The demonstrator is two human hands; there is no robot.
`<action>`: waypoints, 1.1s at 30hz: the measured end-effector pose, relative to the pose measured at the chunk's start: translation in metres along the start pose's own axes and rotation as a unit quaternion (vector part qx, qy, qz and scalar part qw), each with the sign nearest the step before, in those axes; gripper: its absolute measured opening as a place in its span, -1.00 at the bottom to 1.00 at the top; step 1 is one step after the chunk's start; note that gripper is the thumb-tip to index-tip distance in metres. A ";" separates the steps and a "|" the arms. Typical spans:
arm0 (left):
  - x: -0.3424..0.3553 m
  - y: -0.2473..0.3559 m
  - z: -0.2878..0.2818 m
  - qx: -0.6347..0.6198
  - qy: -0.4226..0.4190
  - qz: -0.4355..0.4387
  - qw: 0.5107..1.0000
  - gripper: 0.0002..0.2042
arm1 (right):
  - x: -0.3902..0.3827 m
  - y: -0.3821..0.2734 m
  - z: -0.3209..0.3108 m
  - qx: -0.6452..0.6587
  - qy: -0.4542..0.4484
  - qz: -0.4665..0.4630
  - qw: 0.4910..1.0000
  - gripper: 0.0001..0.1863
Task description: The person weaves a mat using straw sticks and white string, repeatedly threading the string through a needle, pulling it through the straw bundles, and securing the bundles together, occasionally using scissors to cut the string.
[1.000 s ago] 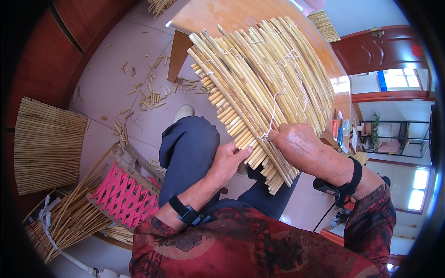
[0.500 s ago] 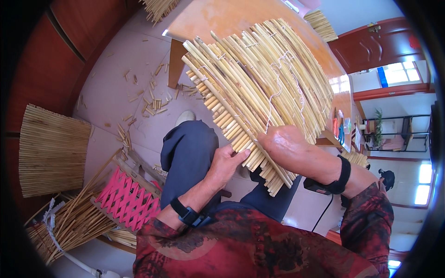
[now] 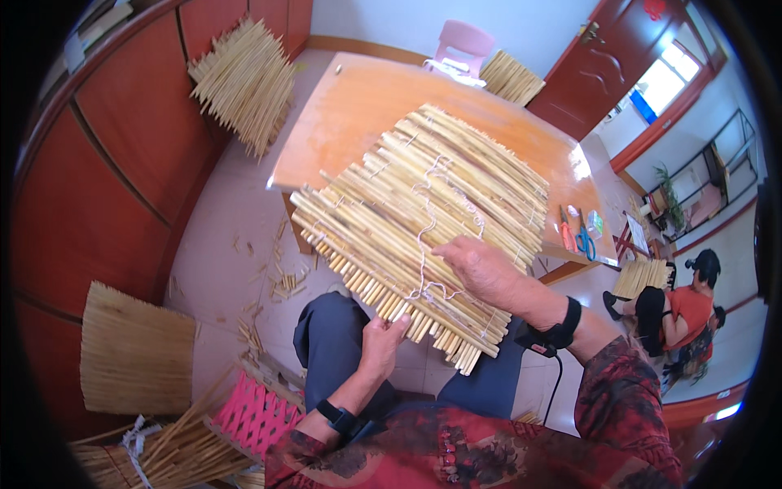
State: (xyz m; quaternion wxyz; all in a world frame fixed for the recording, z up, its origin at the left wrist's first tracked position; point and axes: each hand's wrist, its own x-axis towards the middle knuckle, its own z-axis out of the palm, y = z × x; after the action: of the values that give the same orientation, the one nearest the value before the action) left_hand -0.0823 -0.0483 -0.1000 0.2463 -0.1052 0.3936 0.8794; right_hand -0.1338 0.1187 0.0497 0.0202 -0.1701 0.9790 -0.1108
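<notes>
A mat of pale reed stalks (image 3: 383, 228) bound in rows with thin string slants from my lap up onto the wooden table. My left hand (image 3: 381, 349) grips its near edge, thumb on top of the cut stalk ends and the fingers hidden beneath. Over the mat's right part, my right hand (image 3: 481, 265) is closed in a pinch beside a loose white string (image 3: 421, 244). The string seems to be between the fingertips, though they partly hide it. From there it winds across the stalks, with a tangle near the front edge.
The orange-brown table (image 3: 326, 106) carries red-handled pliers (image 3: 567, 232) and blue-handled scissors (image 3: 584, 240) on its right. Finished mats (image 3: 134, 350) lean at left. A reed bundle (image 3: 171, 448) and a pink-laced stool (image 3: 257, 416) stand lower left. Another person (image 3: 692, 306) sits at right.
My view has swung up and leftward, showing more of the table. My right hand has moved away from the mat's near edge, farther over the stalks. My left hand still grips the edge.
</notes>
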 end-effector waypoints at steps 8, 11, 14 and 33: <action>-0.014 0.011 0.018 0.089 -0.009 0.161 0.983 -0.81 | -0.042 0.001 0.039 0.060 0.133 0.015 0.989 -0.71; -0.024 0.023 0.029 0.114 -0.021 0.178 0.977 -0.80 | -0.058 -0.006 0.042 0.128 0.183 0.031 0.974 -0.70; -0.033 0.032 0.040 0.143 -0.021 0.233 0.962 -0.81 | -0.065 -0.019 0.062 0.267 0.284 0.035 0.920 -0.71; -0.096 0.075 0.122 0.605 -0.058 0.574 0.549 -0.83 | -0.103 -0.025 0.017 0.659 0.390 -0.003 0.643 -0.51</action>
State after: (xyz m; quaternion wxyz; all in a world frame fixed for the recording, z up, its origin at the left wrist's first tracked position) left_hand -0.0381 -0.0337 0.0663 -0.2831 0.3686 0.7938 0.3922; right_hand -0.0277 0.1269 0.0387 -0.2572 -0.0558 0.5637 -0.7829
